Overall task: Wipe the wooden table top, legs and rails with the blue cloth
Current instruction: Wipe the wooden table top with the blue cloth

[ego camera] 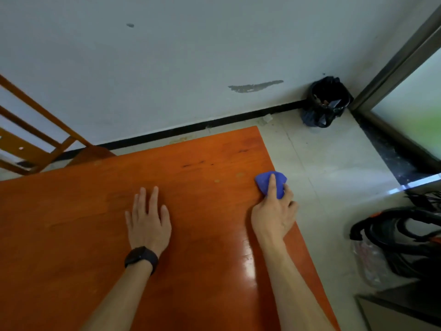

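I press the bunched blue cloth [270, 183] under my right hand [273, 216], forefinger straight, others curled, at the table top [95, 235] edge, while my flat, straight-fingered, empty left hand [148, 220] braces me.

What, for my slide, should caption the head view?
Right hand holds blue cloth at table edge; left hand rests flat.

On my feed, the right hand [274, 216] grips the blue cloth [262, 181] at the right edge of the wooden table [71, 235], forefinger laid straight across it. The left hand [149, 220] lies flat on the tabletop, a dark watch [140, 258] at its wrist. A black-lined bin [328, 101] stands in the far corner.
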`<state>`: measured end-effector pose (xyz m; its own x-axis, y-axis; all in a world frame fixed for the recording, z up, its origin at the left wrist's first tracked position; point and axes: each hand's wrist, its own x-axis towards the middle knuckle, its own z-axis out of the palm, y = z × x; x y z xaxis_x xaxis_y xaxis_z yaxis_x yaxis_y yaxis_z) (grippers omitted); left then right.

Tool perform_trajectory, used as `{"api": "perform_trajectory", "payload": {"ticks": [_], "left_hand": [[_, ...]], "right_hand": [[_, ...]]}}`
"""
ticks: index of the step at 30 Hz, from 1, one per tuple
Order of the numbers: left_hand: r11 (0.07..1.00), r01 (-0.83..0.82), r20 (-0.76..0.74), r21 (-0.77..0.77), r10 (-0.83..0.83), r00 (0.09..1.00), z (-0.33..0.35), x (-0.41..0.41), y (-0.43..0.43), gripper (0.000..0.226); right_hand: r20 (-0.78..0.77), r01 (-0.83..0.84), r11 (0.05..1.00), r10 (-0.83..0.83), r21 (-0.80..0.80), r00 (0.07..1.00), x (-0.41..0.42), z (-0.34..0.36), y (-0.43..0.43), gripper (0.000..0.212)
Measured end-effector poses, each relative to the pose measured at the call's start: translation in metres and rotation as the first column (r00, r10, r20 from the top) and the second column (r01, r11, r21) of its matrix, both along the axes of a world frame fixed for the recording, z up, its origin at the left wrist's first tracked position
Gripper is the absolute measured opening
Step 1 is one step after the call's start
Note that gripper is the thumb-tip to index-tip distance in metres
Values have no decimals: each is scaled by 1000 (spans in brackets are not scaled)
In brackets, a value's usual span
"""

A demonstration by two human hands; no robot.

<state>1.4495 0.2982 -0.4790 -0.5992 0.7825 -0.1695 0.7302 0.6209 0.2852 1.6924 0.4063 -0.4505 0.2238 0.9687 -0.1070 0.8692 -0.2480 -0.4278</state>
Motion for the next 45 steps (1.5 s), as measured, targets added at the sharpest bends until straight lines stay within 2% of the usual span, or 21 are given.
{"api": "perform_trajectory", "payload": {"ticks": [1, 2, 4, 6, 8, 11, 14, 15, 16, 17, 18, 20, 21, 23, 25, 28, 33, 35, 37, 41, 45], "left_hand": [[1000, 26, 2, 5, -26, 1000, -1, 6, -21, 54], [999, 38, 11, -1, -38, 999, -1, 7, -40, 55], [1000, 16, 21, -15, -16, 1000, -5, -3, -76, 58], [998, -57, -7, -15, 57, 998, -7, -28, -102, 58], [987, -160, -33, 1, 160, 987, -5, -57, -123, 56], [958, -286, -35, -15, 285, 958, -9, -89, -155, 56], [950, -305, -32, -64, 304, 952, -17, -94, -177, 58], [954, -294, -29, -67, 292, 956, -18, -94, -179, 58], [956, -284, -16, -66, 284, 959, -19, -94, -178, 58], [959, -276, -2, -63, 276, 961, -18, -94, -177, 58], [961, -270, 5, -60, 270, 963, -17, -95, -177, 58], [963, -264, -3, -52, 264, 965, -15, -97, -177, 59], [964, -262, 0, -53, 262, 965, -15, -98, -177, 59], [966, -255, 27, -54, 256, 966, -11, -97, -176, 58], [968, -250, 60, -27, 251, 966, -7, -98, -178, 56], [961, -276, 41, 31, 274, 961, 1, -112, -190, 58], [934, -357, -17, -29, 357, 934, -9, -150, -228, 69], [937, -346, -34, -44, 345, 938, -12, -162, -231, 71], [946, -322, -32, -42, 320, 947, -14, -170, -222, 68], [966, -258, -4, -17, 258, 966, -16, -171, -186, 59], [969, -245, 6, -20, 245, 970, -15, -160, -159, 60]], "right_hand": [[-22, 26, 1000, -26, 14, 999, -12, 5, -3, 66], [-21, -45, 995, 47, 84, 999, -29, 10, -11, 65], [17, -359, 908, 364, 217, 931, -75, 16, -39, 66], [41, -626, 744, 636, 234, 771, -127, 13, -75, 70], [35, -795, 579, 804, 184, 594, -173, 3, -105, 73], [61, -925, 370, 925, 90, 376, -222, -7, -141, 73], [80, -964, 264, 961, 33, 265, -232, -11, -154, 75], [146, -964, 263, 953, 36, 265, -222, -16, -143, 75], [214, -951, 307, 927, 43, 309, -208, -21, -124, 74], [264, -912, 408, 875, 48, 406, -189, -23, -99, 73], [289, -831, 554, 789, 48, 543, -167, -22, -71, 73], [267, -580, 814, 556, 18, 787, -124, -6, -24, 73], [243, -460, 888, 451, -24, 859, -112, 2, -10, 73], [203, -398, 916, 398, -43, 895, -118, 15, -12, 69], [172, -593, 798, 573, 108, 802, -158, 12, -44, 60], [146, -828, 523, 820, 204, 554, -240, 0, -114, 56], [172, -986, 129, 974, 104, 146, -346, -14, -198, 66], [187, -995, 70, 979, 70, 82, -355, -18, -189, 69], [218, -983, 165, 959, 87, 180, -344, -19, -156, 69], [249, -857, 513, 824, 48, 508, -278, -20, -68, 66], [263, -678, 734, 660, -26, 704, -230, -9, -16, 64]]}}
